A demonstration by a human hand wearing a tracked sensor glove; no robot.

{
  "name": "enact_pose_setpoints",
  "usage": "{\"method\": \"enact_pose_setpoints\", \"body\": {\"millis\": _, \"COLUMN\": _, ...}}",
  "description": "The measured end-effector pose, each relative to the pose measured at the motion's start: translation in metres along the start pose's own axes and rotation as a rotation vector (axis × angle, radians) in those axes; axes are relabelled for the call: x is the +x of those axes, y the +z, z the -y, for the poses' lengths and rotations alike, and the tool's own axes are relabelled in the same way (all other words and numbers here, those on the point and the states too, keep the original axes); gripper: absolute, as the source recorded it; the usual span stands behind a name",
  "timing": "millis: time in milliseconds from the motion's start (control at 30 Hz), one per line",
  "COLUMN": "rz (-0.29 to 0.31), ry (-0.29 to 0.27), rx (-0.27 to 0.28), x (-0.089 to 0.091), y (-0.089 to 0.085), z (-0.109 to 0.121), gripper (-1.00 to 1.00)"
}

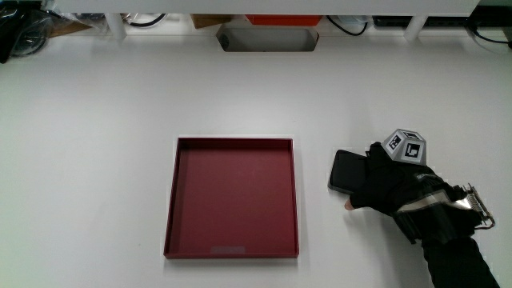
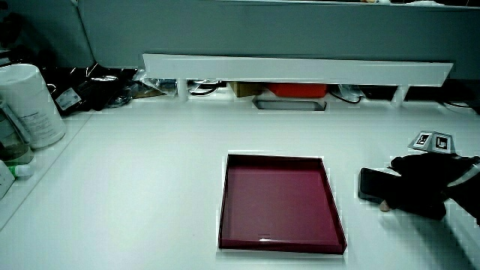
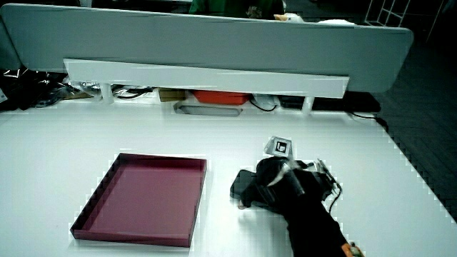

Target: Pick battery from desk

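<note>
The battery (image 1: 346, 170) is a flat black slab lying on the white table beside the dark red tray (image 1: 171, 200). The gloved hand (image 1: 390, 189) rests on the end of the battery away from the tray. Its fingers curl over the top and the thumb tip shows at the battery's nearer edge. The patterned cube (image 1: 406, 146) sits on the back of the hand. In both side views the battery (image 2: 370, 182) (image 3: 243, 185) pokes out from under the hand (image 2: 420, 187) (image 3: 277, 187), flat on the table. The tray (image 2: 223, 204) (image 3: 96, 197) holds nothing.
A low white shelf (image 2: 296, 69) runs under the grey partition, with cables and an orange box beneath it. A grey slot (image 1: 268, 38) is set into the table near it. A white canister (image 2: 30, 105) stands at the table's edge in a side view.
</note>
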Motion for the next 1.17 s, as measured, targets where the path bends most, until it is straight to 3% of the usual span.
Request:
{"method": "enact_pose_setpoints", "body": {"millis": 100, "rz": -0.005, "ry": -0.004, "rx": -0.020, "x": 0.001, "y": -0.002, "z": -0.003, "gripper": 0.05}}
{"method": "enact_pose_setpoints", "body": {"millis": 267, "rz": 0.016, "ry": 0.016, "rx": 0.060, "x": 0.001, "y": -0.001, "z": -0.001, "gripper": 0.27}}
{"method": "enact_pose_setpoints", "body": {"millis": 467, "rz": 0.013, "ry": -0.015, "rx": 0.057, "x": 0.003, "y": -0.001, "z": -0.005, "gripper": 0.55}}
{"method": "enact_pose_setpoints", "body": {"millis": 500, "rz": -0.006, "ry": 0.016, "rx": 0.040, "x": 0.001, "y": 0.000, "z": -0.001, "gripper": 0.59}}
{"method": "enact_pose_setpoints", "body": {"millis": 600, "rz": 0.021, "ry": 0.001, "rx": 0.079, "x": 0.003, "y": -0.002, "z": -0.005, "gripper": 0.73}}
{"method": "enact_pose_setpoints", "body": {"millis": 800, "rz": 0.000, "ry": 0.048, "rx": 0.117, "x": 0.005, "y": -0.002, "z": -0.007, "gripper": 1.00}}
{"method": "enact_pose_setpoints", "body": {"millis": 967, "rz": -0.016, "ry": 0.073, "rx": 0.142, "x": 0.011, "y": -0.004, "z": -0.007, "gripper": 1.00}}
{"method": "enact_pose_setpoints", "body": {"millis": 1100, "rz": 0.003, "ry": 0.095, "rx": 0.166, "x": 0.006, "y": -0.004, "z": -0.004, "gripper": 1.00}}
{"method": "enact_pose_setpoints", "body": {"millis": 1167, "rz": 0.007, "ry": 0.132, "rx": 0.171, "x": -0.004, "y": 0.001, "z": 0.001, "gripper": 1.00}}
